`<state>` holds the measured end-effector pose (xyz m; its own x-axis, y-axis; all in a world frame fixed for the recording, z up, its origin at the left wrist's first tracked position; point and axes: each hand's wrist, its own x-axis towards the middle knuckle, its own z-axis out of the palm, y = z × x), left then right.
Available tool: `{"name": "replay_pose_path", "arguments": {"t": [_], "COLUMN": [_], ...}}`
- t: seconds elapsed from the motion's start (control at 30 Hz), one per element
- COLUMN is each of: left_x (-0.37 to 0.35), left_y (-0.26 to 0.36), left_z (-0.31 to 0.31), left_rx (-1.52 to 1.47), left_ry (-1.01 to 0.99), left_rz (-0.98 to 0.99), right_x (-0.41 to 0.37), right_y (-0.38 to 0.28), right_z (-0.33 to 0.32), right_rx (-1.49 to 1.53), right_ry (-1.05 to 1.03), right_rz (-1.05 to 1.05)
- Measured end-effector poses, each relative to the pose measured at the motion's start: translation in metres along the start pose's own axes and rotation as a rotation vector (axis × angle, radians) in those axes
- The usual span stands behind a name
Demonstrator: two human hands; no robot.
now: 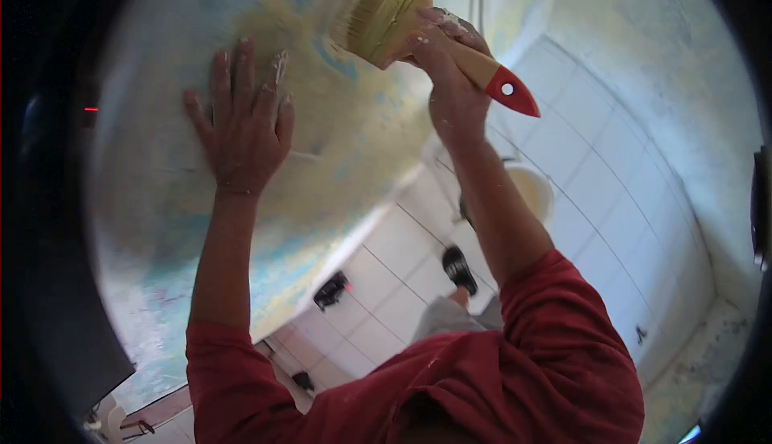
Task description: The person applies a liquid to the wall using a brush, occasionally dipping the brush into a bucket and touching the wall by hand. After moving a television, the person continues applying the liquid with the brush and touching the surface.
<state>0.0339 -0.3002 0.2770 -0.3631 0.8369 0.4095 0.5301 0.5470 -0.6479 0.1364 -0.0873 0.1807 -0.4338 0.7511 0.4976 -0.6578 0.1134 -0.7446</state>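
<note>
Paintbrush (pixel 386 22) in right hand (pixel 452 74), near wall edge (pixel 412 172), left hand (pixel 244 130) spread, well apart

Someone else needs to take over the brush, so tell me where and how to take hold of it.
Probably best to pinch the brush by the red end of its handle, across its flat faces, coming from the lower right of the picture. That end juts out free, while the right grip covers the handle nearer the bristles, which point up-left.

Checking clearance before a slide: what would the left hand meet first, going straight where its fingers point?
Looks free: the left hand would slide along the painted surface, left of the brush; depth unclear.
</note>
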Motion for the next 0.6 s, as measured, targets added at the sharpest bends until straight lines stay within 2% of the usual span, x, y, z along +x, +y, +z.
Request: {"name": "replay_pose_path", "arguments": {"t": [0.03,0.1,0.17,0.23,0.27,0.33,0.37,0.43,0.47,0.5,0.57,0.6], "left_x": [-0.012,-0.042,-0.076,-0.118,-0.134,-0.153,-0.158,-0.158,-0.158,-0.158,-0.157,-0.158], "left_y": [0.02,0.069,0.136,0.221,0.261,0.339,0.367,0.403,0.413,0.416,0.423,0.424], "left_z": [0.015,0.047,0.068,0.082,0.081,0.079,0.077,0.063,0.053,0.05,0.048,0.049], "left_rx": [-0.046,-0.39,-0.695,-1.207,-1.344,-1.568,-1.663,-1.635,-1.63,-1.629,-1.612,-1.608], "left_ry": [-0.038,0.033,-0.085,-0.35,-0.43,-0.593,-0.672,-0.776,-0.781,-0.787,-0.608,-0.611], "left_rz": [0.002,-0.005,0.01,-0.219,-0.336,-0.542,-0.636,-0.657,-0.737,-0.748,-0.884,-0.886], "right_x": [-0.018,-0.051,-0.081,-0.108,-0.116,-0.128,-0.133,-0.138,-0.136,-0.138,-0.141,-0.144], "right_y": [0.0,-0.01,-0.021,-0.03,-0.034,-0.034,-0.028,-0.016,-0.015,-0.01,-0.001,0.005], "right_z": [-0.025,-0.08,-0.136,-0.189,-0.207,-0.241,-0.251,-0.266,-0.263,-0.262,-0.266,-0.267], "right_rx": [-0.04,0.103,-0.129,-0.301,-0.321,-0.744,-0.751,-0.944,-1.015,-1.012,-1.091,-1.087], "right_ry": [-0.007,0.009,-0.003,-0.071,-0.081,-0.45,-0.464,-0.8,-0.899,-0.909,-1.008,-1.01], "right_rz": [0.044,0.42,0.538,0.679,0.698,0.847,0.86,0.708,0.683,0.689,0.76,0.762]}}
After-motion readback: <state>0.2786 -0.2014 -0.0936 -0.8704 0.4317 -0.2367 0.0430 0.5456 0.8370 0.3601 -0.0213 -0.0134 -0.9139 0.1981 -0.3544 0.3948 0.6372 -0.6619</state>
